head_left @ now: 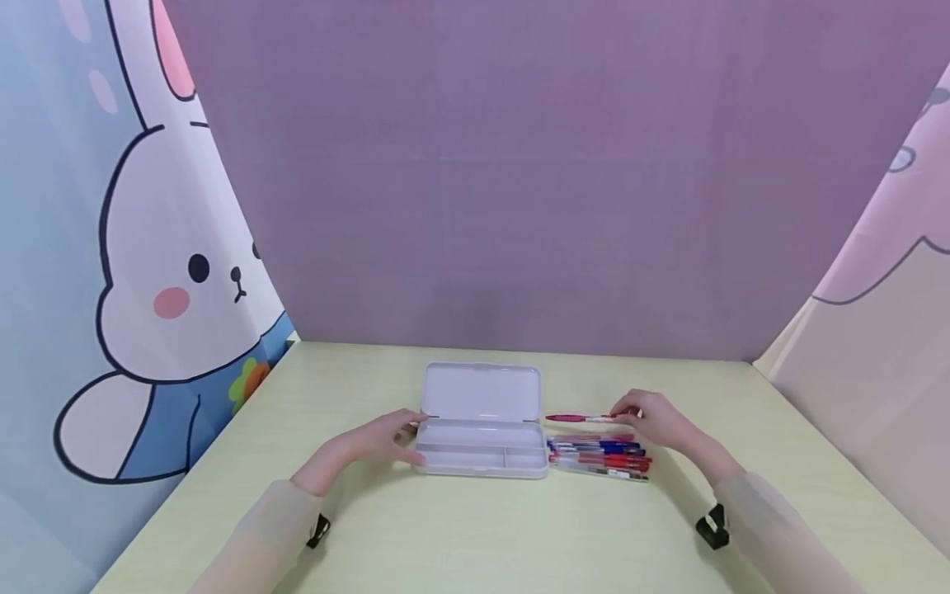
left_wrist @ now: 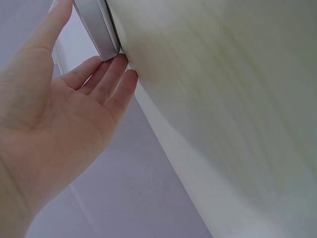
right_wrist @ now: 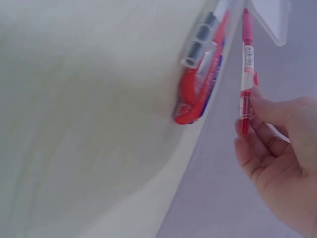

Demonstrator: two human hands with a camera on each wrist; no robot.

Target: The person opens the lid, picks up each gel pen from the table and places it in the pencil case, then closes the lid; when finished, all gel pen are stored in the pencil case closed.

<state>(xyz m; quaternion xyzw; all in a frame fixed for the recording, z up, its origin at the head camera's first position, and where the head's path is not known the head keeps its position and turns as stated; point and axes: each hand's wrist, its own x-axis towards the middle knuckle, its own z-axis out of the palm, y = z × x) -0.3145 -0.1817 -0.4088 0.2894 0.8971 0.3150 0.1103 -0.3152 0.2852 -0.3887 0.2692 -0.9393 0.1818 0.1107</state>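
A pale pencil case (head_left: 482, 473) lies on the table with its lid (head_left: 482, 392) raised at the back and divided compartments showing. My left hand (head_left: 382, 437) touches its left end, thumb near the front and fingers toward the hinge; in the left wrist view the fingers (left_wrist: 119, 62) look fairly straight against the case's corner (left_wrist: 101, 37). To the right of the case, my right hand (head_left: 651, 417) pinches a red pen (head_left: 567, 418) by one end, its pink-gripped end pointing left. In the right wrist view the pen (right_wrist: 247, 64) is between thumb and fingers.
Several pens (head_left: 601, 458) in red, blue, pink and black lie in a row beside the case, just in front of the held pen. A purple panel (head_left: 475, 181) stands behind the table (head_left: 445, 536). A curtain printed with a rabbit (head_left: 178, 272) hangs at left.
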